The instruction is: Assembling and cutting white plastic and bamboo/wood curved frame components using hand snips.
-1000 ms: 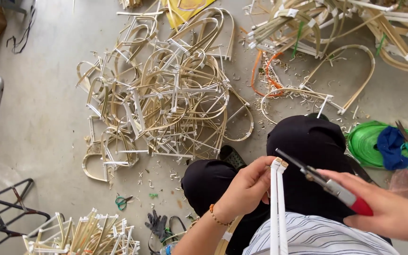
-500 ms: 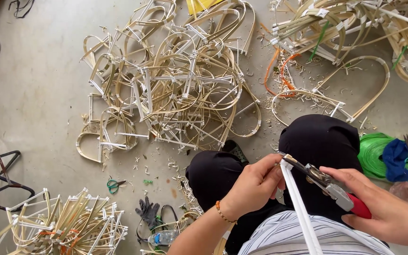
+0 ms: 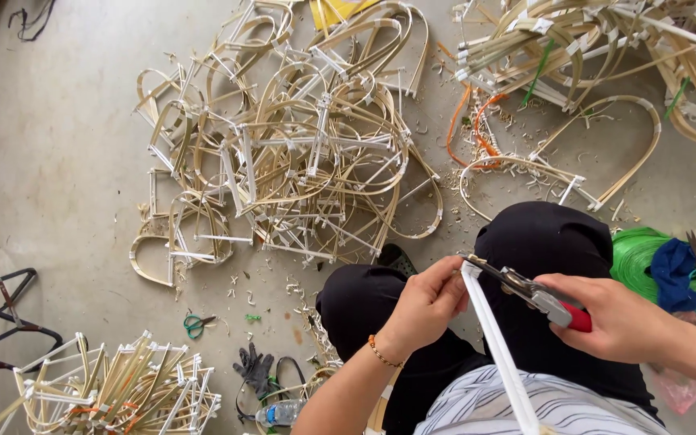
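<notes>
Grip: left hand (image 3: 428, 302) is pinched shut on the top end of a white strip (image 3: 497, 354); right hand (image 3: 618, 318) is wrapped tight around the red handle of a pair of pliers (image 3: 525, 288), so both hands are clamped on something.

Pliers: the metal nose points left and meets the strip's top end right by the left fingertips. Can't tell if the nose is actually biting the strip or just touching it.

Strip: runs from the left hand down to the bottom edge of the view, over the person's lap, between the black-clad knees and across a striped cloth.

Head view, floor: everything sits on a grey concrete floor (image 3: 58, 201), no table here.

Big pile (image 3: 300, 161): a tangle of bent cane frames with white wrapped joints, in the middle of the floor ahead of the knees.

Far right corner: more bundled cane frames (image 3: 606, 40), plus one loose arch-shaped frame (image 3: 598, 157) just ahead of the right knee.

Near left corner: a smaller stack of frames (image 3: 114, 391).

Small stuff: green-handled scissors (image 3: 195, 325) and a dark glove (image 3: 253, 369) on the floor left of the knees, with a clear plastic bottle (image 3: 279, 413) just below the glove.

Containers: no real ones I can make out; at the right edge, a green coil (image 3: 634, 250) with a blue cloth (image 3: 674, 270) lying on it.
</notes>
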